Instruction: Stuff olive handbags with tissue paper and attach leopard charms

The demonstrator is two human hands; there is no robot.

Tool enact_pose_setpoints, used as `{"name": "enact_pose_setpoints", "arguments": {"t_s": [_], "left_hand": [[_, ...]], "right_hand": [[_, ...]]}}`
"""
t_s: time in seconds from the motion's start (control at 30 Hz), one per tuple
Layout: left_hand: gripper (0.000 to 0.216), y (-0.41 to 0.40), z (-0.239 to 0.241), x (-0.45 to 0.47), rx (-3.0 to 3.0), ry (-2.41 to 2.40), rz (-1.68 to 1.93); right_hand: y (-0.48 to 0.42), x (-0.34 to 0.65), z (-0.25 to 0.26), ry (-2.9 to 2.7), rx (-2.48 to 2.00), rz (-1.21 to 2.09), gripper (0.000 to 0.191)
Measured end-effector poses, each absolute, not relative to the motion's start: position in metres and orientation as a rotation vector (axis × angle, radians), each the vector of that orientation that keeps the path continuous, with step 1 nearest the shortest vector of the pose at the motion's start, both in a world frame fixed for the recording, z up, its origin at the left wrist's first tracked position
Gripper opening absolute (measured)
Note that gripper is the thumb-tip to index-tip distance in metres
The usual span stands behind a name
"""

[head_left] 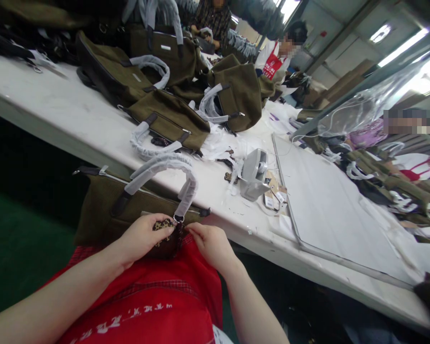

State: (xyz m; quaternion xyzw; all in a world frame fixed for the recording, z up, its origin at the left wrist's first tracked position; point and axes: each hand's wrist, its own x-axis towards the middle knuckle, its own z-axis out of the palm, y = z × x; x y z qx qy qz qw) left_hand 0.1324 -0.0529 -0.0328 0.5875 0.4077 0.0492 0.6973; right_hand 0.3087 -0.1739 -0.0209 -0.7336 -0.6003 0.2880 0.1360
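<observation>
An olive-green handbag (103,205) rests on my lap against the table's edge, its handles (165,167) wrapped in pale foam. My left hand (143,236) is closed on a leopard-print piece (164,225) at the metal ring (179,220) at the base of one handle. Close beside it, my right hand (209,241) pinches at the same ring, with its fingers curled; what it holds is too small to name. I wear a red apron (157,296).
The white table (57,114) carries several more olive bags (168,119), a grey tape dispenser (254,174), small tags (274,196), a large white board (326,200). Other people work at the far end and right side.
</observation>
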Motion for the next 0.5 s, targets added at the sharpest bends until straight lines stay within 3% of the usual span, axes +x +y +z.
{"name": "enact_pose_setpoints", "arguments": {"t_s": [0.5], "left_hand": [[0.047,-0.056,-0.0323,0.1327,1.314,0.947,0.162]], "right_hand": [[-0.1778,0.3085,-0.0187,-1.667,-2.059,0.879,0.03]]}}
